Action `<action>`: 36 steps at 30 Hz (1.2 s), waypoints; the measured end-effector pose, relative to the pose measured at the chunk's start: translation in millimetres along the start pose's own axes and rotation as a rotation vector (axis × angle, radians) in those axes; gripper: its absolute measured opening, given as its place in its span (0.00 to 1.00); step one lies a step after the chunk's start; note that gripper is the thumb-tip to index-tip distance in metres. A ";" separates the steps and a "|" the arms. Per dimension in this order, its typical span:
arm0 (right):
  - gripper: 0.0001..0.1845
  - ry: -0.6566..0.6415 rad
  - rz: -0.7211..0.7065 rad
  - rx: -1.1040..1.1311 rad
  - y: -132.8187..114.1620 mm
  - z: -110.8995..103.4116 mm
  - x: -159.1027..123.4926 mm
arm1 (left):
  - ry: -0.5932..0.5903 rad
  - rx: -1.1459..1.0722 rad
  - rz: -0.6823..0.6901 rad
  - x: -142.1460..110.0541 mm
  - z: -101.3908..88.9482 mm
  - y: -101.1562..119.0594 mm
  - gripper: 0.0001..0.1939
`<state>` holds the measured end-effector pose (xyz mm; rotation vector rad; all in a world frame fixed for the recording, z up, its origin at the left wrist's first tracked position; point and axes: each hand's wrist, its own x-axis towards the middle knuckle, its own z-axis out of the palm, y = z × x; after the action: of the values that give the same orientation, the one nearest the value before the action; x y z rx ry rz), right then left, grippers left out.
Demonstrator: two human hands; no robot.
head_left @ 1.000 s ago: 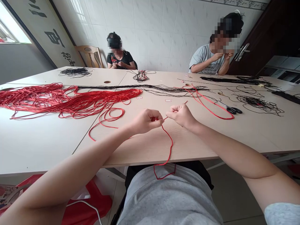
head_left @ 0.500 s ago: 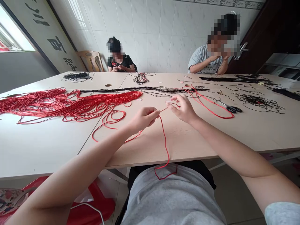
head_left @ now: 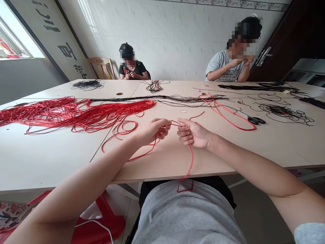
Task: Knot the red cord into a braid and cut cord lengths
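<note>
A red cord [head_left: 191,159] runs through both of my hands above the table's near edge. My left hand [head_left: 156,130] pinches it between thumb and fingertips, and a length trails from under the palm onto the tabletop. Close by on the right, my right hand [head_left: 191,133] is closed round the cord with its fingers curled. Two short strands stretch across the small gap between the hands. From the right hand one part hangs down over the table edge onto my grey shirt, and a short end sticks out behind that hand.
On the left of the table [head_left: 228,152] lies a large bundle of red cords [head_left: 114,112]. Black cords [head_left: 137,97] stretch behind it. Scissors [head_left: 254,120], a red cord loop and a black tangle [head_left: 276,110] lie to the right. Two people [head_left: 133,69] sit across the table.
My right hand has come lower and closed round the cord, from a looser, raised pose. The hanging length has shifted from the left hand's side to below the right hand.
</note>
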<state>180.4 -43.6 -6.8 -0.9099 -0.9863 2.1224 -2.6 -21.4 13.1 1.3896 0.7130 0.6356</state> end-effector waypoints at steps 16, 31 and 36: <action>0.30 0.161 -0.391 -0.312 -8.0 -6.4 -3.2 | 0.023 0.357 0.127 0.4 5.0 -8.1 0.14; 0.17 0.146 -0.650 -1.166 -3.5 -14.5 -2.7 | -0.189 0.201 -0.095 -8.5 2.6 4.0 0.24; 0.14 0.062 -0.486 -1.082 -5.4 -14.2 -6.3 | -0.138 0.367 -0.055 -11.6 4.9 8.4 0.28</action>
<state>196.5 -40.0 -7.3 -1.0250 -2.1193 1.0598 -6.2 -32.6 22.5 1.7261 0.7798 0.3708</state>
